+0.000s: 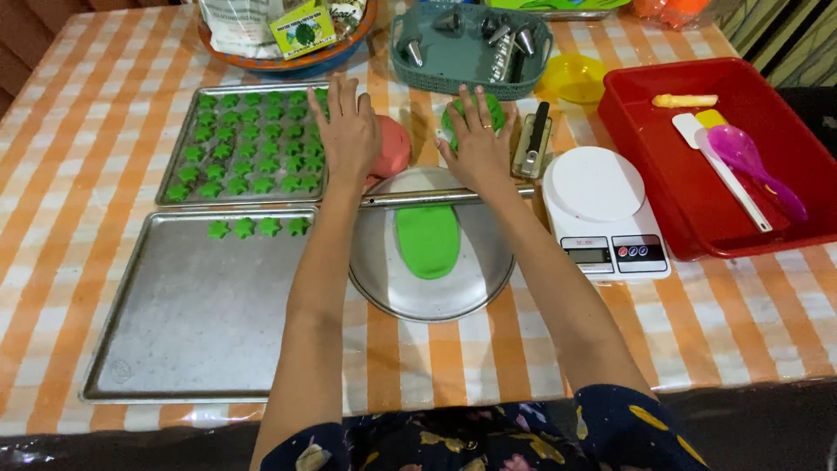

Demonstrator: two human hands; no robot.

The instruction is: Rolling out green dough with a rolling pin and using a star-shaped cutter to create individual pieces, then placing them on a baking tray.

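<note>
A flat oblong of green dough (pixel 427 241) lies on a round metal plate (pixel 384 279). A thin metal rolling rod (pixel 410 199) rests across the plate's far edge, above the dough. My left hand (pixel 347 131) and my right hand (pixel 478 141) lie palm down with fingers spread over the rod's two ends. Just beyond my hands sit a pink dough ball (pixel 392 146) and a green dough lump (pixel 488 109). The far baking tray (pixel 174 187) holds several green star-shaped pieces; the near tray (pixel 192 331) carries a short row of them (pixel 257 228).
A white kitchen scale (pixel 602 209) stands right of the plate, beside a red bin (pixel 636 148) holding spatulas and a purple spoon. A teal basket (pixel 471 44) of metal nozzles, a yellow bowl (pixel 574 78) and a bowl with packets (pixel 288 35) line the far edge. A small metal tool (pixel 534 139) lies by my right hand.
</note>
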